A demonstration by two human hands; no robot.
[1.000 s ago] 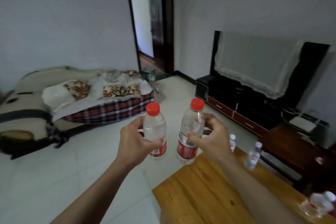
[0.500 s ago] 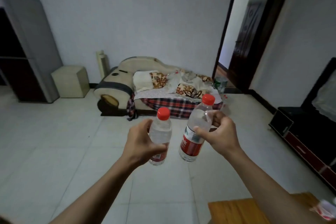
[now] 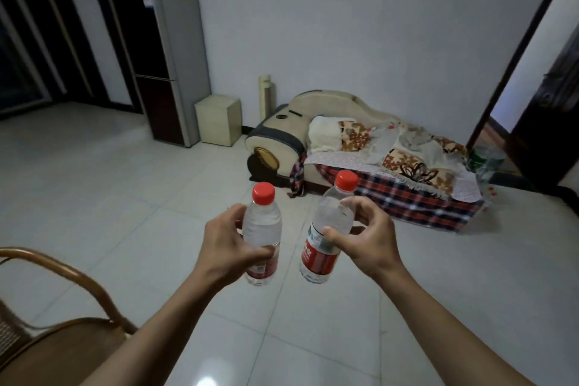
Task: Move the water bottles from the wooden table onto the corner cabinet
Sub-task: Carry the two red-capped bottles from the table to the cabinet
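Holding water-filled bottles (image 3: pixel 262 229) aloft

White tiled floor (image 3: pixel 109 197) with a glossy finish; plain white walls (image 3: pixel 344 25). Far left: tall refrigerator (image 3: pixel 169 63), with 1 small cream cabinet (image 3: pixel 218 119) just beside it on the right. Far right: cream sofa (image 3: pixel 291 128) covered with a plaid blanket (image 3: pixel 416 200) and cushions. Right edge: dark-framed doorway (image 3: pixel 513 72). Near left: wooden chair (image 3: pixel 59 323).

The wicker chair (image 3: pixel 59 301) is cut off by the left edge. Both bottle labels (small print) are partly hidden by fingers.
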